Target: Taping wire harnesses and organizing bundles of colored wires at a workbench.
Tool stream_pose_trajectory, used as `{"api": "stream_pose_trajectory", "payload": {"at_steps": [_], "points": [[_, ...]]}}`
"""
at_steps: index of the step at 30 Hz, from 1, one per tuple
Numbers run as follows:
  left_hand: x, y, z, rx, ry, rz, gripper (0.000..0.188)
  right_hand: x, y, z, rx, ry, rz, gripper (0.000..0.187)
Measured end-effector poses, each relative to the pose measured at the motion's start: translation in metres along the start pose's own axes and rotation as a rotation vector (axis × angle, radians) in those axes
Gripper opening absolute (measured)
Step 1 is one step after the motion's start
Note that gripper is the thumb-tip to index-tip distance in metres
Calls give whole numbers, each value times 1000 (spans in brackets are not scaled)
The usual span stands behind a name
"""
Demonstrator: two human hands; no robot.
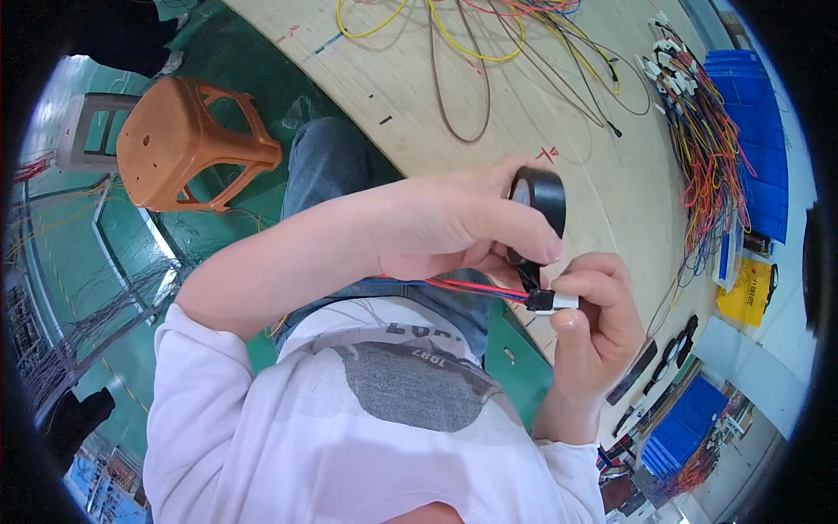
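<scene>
My left hand point(463, 218) is closed round a roll of black tape point(549, 203), its thumb along the roll's lower side. A strip of tape runs down from the roll to a small white connector point(566, 302) and wraps the wires just behind it. That connector is pinched between the thumb and fingers of my right hand point(602, 319). Red, blue and black wires point(463, 285) lead from it to the left, passing under my left wrist. Both hands are raised near the table edge, in front of my body. My left palm hides part of the wires.
Loose yellow, brown and black wires point(463, 131) lie on the wooden table point(367, 83). A thick bundle of coloured wires with white connectors point(703, 148) stretches along the right, beside a blue bin point(746, 140) and a yellow package point(747, 291). An orange stool point(166, 140) stands at the left.
</scene>
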State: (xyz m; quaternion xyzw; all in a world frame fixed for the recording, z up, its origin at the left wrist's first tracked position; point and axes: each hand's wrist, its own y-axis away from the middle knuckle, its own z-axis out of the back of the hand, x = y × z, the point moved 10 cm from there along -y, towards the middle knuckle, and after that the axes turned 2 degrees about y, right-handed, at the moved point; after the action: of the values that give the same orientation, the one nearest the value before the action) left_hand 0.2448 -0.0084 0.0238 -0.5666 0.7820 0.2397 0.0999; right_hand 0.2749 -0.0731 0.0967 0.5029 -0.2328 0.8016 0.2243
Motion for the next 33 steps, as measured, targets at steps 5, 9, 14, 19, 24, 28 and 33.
{"api": "stream_pose_trajectory", "payload": {"at_steps": [5, 9, 14, 19, 24, 28, 33], "points": [[7, 9, 5, -13, -35, 96, 71, -3, 3, 0, 12, -84, -63, 18], [-1, 11, -1, 32, 103, -9, 70, -8, 3, 0, -1, -115, -89, 21], [-19, 17, 11, -102, 92, -186, 63, -16, 2, -1, -2, -159, -104, 20], [-46, 39, -6, -176, -394, -400, 80, -39, 8, -9, -5, -406, -357, 13], [-52, 51, -33, -117, -814, -607, 84, -47, 10, -8, -100, -439, -531, 12], [-47, 78, -74, -41, -1444, -951, 48, -47, 7, -19, -80, -578, -639, 11], [-8, 106, -68, -400, -1628, -1518, 33, -52, 4, -30, -54, -678, -677, 12]]}}
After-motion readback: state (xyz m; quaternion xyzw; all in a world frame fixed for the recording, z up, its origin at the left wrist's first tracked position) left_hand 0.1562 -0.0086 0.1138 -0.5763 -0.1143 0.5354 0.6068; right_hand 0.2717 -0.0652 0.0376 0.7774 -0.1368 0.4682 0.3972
